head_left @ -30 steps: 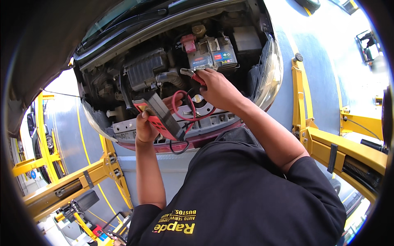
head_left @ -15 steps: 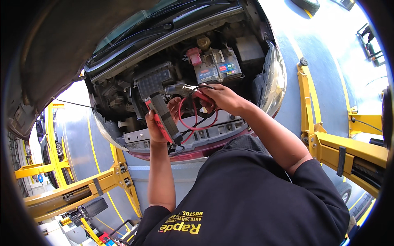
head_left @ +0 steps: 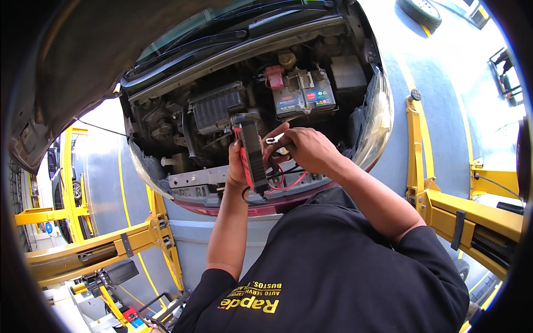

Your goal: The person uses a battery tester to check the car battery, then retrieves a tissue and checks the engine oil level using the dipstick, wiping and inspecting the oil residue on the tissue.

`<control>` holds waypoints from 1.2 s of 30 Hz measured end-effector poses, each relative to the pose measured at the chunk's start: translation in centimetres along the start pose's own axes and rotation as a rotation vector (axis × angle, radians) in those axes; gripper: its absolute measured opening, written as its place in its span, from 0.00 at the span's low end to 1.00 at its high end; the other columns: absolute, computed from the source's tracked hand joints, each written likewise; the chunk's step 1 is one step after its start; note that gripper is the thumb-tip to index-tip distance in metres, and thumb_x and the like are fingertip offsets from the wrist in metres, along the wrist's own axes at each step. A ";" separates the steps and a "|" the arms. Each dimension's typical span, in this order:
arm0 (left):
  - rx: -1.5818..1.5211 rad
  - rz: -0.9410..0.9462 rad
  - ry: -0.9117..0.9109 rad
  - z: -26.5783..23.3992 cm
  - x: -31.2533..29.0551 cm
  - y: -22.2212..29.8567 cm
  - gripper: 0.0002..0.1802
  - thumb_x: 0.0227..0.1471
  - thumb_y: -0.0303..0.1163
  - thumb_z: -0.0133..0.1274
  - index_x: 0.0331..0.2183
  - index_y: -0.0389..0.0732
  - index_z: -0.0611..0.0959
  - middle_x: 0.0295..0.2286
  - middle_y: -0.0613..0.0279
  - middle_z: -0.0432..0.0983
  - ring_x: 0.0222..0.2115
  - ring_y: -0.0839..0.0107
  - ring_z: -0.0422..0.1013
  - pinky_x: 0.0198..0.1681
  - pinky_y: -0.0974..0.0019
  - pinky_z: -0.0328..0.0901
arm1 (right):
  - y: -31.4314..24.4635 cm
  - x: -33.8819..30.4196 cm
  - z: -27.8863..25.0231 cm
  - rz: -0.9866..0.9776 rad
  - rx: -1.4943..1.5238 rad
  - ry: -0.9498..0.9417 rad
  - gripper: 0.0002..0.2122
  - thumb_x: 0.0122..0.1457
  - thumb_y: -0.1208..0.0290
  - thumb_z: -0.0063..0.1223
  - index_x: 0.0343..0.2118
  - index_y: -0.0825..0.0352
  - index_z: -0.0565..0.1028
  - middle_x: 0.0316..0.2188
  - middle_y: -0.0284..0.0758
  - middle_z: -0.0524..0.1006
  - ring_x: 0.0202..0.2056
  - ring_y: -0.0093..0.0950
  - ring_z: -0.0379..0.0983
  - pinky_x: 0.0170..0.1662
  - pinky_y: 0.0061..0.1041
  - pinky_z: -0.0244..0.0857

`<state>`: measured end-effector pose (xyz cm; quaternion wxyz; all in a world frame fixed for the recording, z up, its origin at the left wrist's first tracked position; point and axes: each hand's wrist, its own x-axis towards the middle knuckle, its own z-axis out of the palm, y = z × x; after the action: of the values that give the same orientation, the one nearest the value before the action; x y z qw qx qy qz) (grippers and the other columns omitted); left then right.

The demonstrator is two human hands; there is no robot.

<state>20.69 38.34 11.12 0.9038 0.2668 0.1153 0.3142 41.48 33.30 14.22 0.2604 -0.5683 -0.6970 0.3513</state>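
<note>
My left hand (head_left: 237, 164) is closed around a red and black handheld battery tester (head_left: 254, 161), tilted nearly on edge over the front of the engine bay. Close beside it, my right hand (head_left: 313, 151) grips a metal-jawed cable clamp (head_left: 274, 139); the fingers hide most of its body. Red and black test leads (head_left: 297, 181) loop below the hands. Beyond them sits a car battery (head_left: 304, 101) with a grey case and labelled front. A red terminal cover (head_left: 273, 76) lies at its left corner. The clamp is apart from the battery.
The raised hood (head_left: 61, 72) hangs at the upper left. A ribbed black engine cover (head_left: 217, 105) lies left of the battery. Yellow lift arms (head_left: 466, 213) flank the car. A wheel (head_left: 420, 12) lies on the floor at the upper right.
The tester has moved right and turned more upright. My right hand has shifted slightly right and lower, bringing the clamp and leads closer to the tester. The red lead's loop is smaller in view.
</note>
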 end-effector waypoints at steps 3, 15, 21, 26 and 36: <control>-0.059 -0.040 0.076 -1.2 -1.2 -1.4 0.32 0.55 0.67 0.49 0.39 0.47 0.84 0.67 0.41 0.51 0.56 0.47 0.68 0.54 0.52 0.71 | 0.9 -1.1 0.4 0.068 -0.043 0.105 0.12 0.58 0.73 0.57 0.44 0.67 0.76 0.38 0.43 0.73 0.40 0.47 0.76 0.43 0.39 0.71; -0.174 -0.047 0.175 -3.5 -1.9 -3.8 0.32 0.59 0.65 0.45 0.32 0.42 0.78 0.53 0.44 0.72 0.50 0.51 0.73 0.51 0.42 0.72 | 2.5 -1.0 1.1 0.165 0.360 -0.011 0.08 0.54 0.81 0.57 0.38 0.73 0.76 0.36 0.43 0.83 0.37 0.37 0.82 0.40 0.31 0.74; -0.153 -0.070 0.100 -3.3 -1.5 -3.3 0.34 0.57 0.67 0.47 0.36 0.41 0.80 0.63 0.42 0.58 0.52 0.48 0.72 0.52 0.39 0.72 | 2.7 -0.7 1.3 0.139 0.396 -0.013 0.06 0.57 0.84 0.52 0.38 0.74 0.71 0.37 0.41 0.83 0.36 0.30 0.83 0.34 0.28 0.77; -0.259 0.032 0.056 -3.2 -1.4 -4.3 0.31 0.60 0.64 0.46 0.36 0.42 0.80 0.64 0.40 0.57 0.55 0.44 0.68 0.54 0.37 0.69 | 1.4 -0.6 1.0 0.515 0.892 -0.064 0.07 0.61 0.82 0.48 0.42 0.71 0.70 0.32 0.37 0.81 0.27 0.24 0.80 0.28 0.24 0.72; -0.408 0.264 0.407 -6.4 -2.3 -3.9 0.30 0.56 0.59 0.51 0.38 0.39 0.85 0.49 0.52 0.73 0.46 0.53 0.73 0.54 0.45 0.67 | 1.9 -1.5 -1.2 0.165 0.386 -0.266 0.10 0.63 0.71 0.55 0.45 0.67 0.79 0.28 0.33 0.79 0.28 0.19 0.73 0.35 0.25 0.69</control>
<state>18.50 36.98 3.78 0.8484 0.0244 0.1928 0.4924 43.90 32.31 13.50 0.2405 -0.5118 -0.5962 0.5699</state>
